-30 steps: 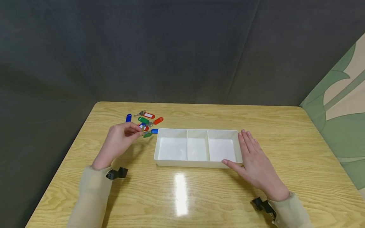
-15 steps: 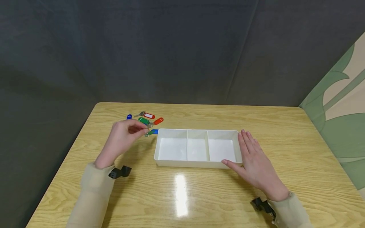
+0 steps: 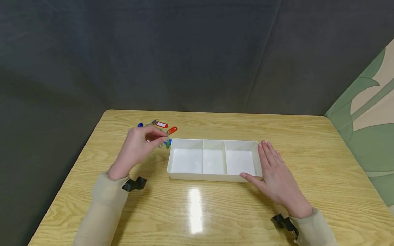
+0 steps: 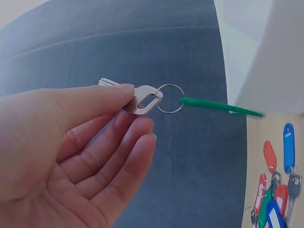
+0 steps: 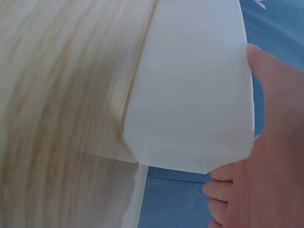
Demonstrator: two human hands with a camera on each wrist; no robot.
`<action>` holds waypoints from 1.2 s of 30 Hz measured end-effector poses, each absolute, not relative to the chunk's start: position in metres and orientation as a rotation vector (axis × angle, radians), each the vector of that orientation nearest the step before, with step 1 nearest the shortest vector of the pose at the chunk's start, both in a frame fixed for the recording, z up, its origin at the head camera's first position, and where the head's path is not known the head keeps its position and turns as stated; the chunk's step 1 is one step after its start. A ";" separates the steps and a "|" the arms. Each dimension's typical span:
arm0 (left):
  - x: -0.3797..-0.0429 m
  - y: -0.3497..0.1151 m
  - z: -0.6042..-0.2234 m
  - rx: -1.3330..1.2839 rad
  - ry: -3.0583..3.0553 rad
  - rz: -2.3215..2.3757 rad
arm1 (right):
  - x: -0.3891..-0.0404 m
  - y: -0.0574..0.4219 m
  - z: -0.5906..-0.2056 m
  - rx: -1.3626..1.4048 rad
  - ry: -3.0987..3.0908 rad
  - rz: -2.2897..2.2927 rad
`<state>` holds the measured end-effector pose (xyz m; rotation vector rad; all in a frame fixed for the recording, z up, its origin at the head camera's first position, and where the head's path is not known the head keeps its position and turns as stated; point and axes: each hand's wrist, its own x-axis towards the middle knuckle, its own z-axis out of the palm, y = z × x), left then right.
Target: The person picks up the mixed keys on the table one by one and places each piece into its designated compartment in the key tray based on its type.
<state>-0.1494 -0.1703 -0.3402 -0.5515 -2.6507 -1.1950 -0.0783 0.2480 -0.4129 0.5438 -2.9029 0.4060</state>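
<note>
My left hand (image 3: 138,145) pinches a silver key (image 4: 145,99) between thumb and fingers, held up off the table just left of the white divided tray (image 3: 213,177). A green key tag (image 4: 221,106) hangs from the key's metal ring (image 4: 171,112). At the tray's right end lies my right hand (image 3: 278,181); its straight fingers rest along the end wall, and the thumb touches the near rim. Three bare compartments show inside the tray. Behind the left hand lies a group of tagged keys, partly hidden in the head view, including a red tag (image 3: 162,124) and a blue tag (image 4: 289,147).
The tray stands on a light wooden table (image 3: 234,208). A dark cloth (image 3: 197,58) rises behind the table's back edge, and a leaf-patterned panel (image 3: 369,112) stands at the far right.
My left hand has moved right with the key and its green tag, from the key pile toward the tray's left end. The right hand and the tray have stayed put.
</note>
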 end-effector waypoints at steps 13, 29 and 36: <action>-0.146 -0.147 -0.327 -0.617 -2.536 -1.195 | -0.079 0.248 -0.415 0.547 -2.882 0.421; -0.147 -0.118 -0.322 -0.757 -2.488 -1.250 | -0.079 0.249 -0.415 0.556 -2.878 0.441; -0.148 -0.105 -0.320 -0.794 -2.491 -1.329 | -0.079 0.251 -0.414 0.563 -2.880 0.446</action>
